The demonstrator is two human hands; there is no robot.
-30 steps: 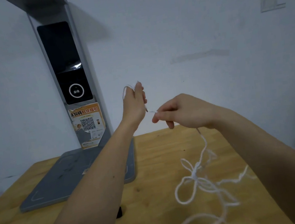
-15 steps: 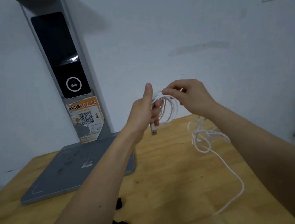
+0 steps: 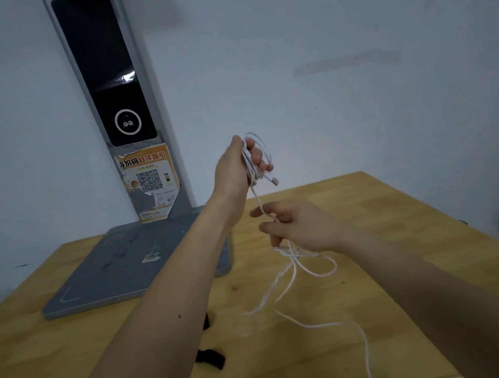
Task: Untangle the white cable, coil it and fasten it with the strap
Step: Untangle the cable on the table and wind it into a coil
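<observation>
white cable (image 3: 295,265) coils gripped in left hand (image 3: 233,172), right hand (image 3: 290,224) pinching the strand below.

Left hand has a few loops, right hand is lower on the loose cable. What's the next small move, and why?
Probably bring the right hand up to lay one more loop into the left hand. The left hand grips only a small coil with the plug sticking out, while much white cable trails loose across the table. The black strap lies unused.
</observation>
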